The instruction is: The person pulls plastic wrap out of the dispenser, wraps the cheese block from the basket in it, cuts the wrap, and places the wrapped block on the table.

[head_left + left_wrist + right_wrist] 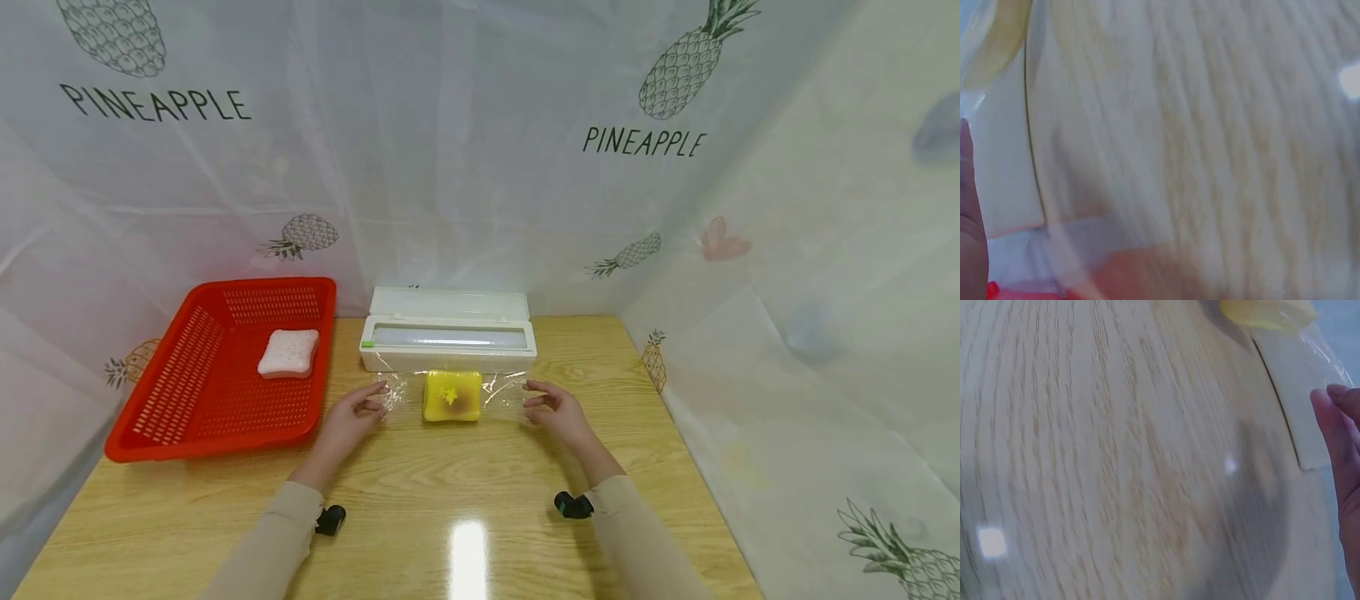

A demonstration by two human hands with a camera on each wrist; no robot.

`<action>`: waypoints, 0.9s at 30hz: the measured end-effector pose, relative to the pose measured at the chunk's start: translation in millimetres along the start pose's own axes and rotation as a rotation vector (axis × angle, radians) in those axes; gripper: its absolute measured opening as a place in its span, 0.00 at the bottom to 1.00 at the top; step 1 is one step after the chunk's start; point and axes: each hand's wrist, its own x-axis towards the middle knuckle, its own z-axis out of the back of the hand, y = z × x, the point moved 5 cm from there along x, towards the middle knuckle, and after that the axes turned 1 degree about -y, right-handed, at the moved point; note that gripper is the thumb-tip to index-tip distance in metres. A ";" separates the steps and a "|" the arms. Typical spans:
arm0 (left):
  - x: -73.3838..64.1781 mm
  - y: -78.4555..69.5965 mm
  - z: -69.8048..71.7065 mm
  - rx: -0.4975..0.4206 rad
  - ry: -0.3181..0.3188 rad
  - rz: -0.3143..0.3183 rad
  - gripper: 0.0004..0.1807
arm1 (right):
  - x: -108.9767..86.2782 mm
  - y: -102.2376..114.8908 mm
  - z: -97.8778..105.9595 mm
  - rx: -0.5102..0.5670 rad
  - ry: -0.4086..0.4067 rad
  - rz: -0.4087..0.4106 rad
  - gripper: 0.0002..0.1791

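Note:
A yellow slice-of-bread shape (pixel 452 396) with a star and a brown patch sits at the middle of a strip of clear plastic wrap (pixel 499 395). The strip stretches out to both sides of it, just in front of a white wrap dispenser (pixel 450 362). My left hand (pixel 351 423) holds the strip's left end by the fingertips; only its edge shows in the left wrist view. At the other end, my right hand (pixel 561 418) pinches the film between thumb and finger, as the right wrist view shows.
On the left of the wooden table (pixel 405 517) stands a red basket (pixel 217 450), with a white bread-shaped piece (pixel 288 353) inside. The dispenser's lid (pixel 450 303) is raised at the back. Pineapple-print curtains (pixel 465 167) hang behind and at the sides.

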 end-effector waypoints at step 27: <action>4.1 8.2 -0.7 0.012 0.015 -0.012 0.33 | 4.7 -5.0 -4.5 -0.046 -0.122 0.046 0.33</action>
